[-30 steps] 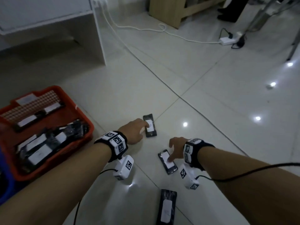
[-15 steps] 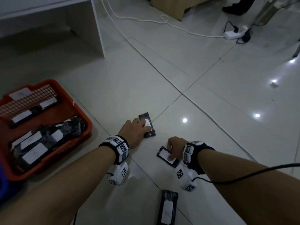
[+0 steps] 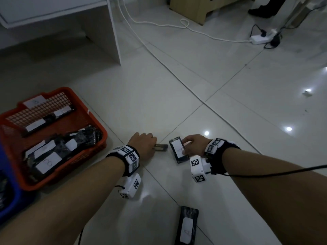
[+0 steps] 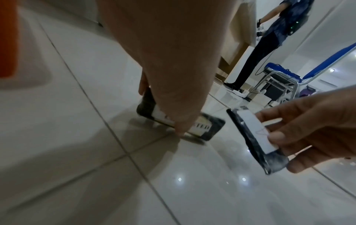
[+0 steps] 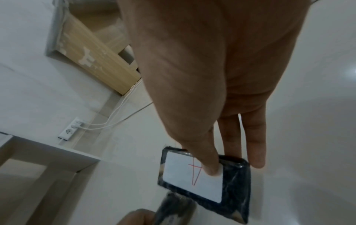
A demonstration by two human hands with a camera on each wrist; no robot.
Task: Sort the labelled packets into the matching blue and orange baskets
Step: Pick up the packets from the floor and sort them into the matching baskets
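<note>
My left hand (image 3: 144, 145) grips a black packet (image 3: 161, 148) by its edge, tilted up off the floor; the left wrist view shows its white label (image 4: 194, 124) under my thumb. My right hand (image 3: 192, 145) holds a second black packet (image 3: 178, 151) lifted above the floor, thumb on its white label marked with a red "A" (image 5: 192, 175). A third labelled packet (image 3: 186, 227) lies on the floor near the bottom edge. The orange basket (image 3: 95, 121) at the left holds several labelled packets. A blue basket (image 3: 7, 206) shows at the far left edge.
White cables (image 3: 159, 23) and a power strip (image 3: 260, 38) cross the tiled floor at the back. A white desk leg (image 3: 115, 32) stands at the upper left, wooden furniture (image 3: 201, 7) behind. Another person's legs (image 3: 265, 7) are at the top right.
Both hands have closed on their packets and raised them from the floor. The left packet now stands on edge; the right one has turned label-up and come toward the left hand.
</note>
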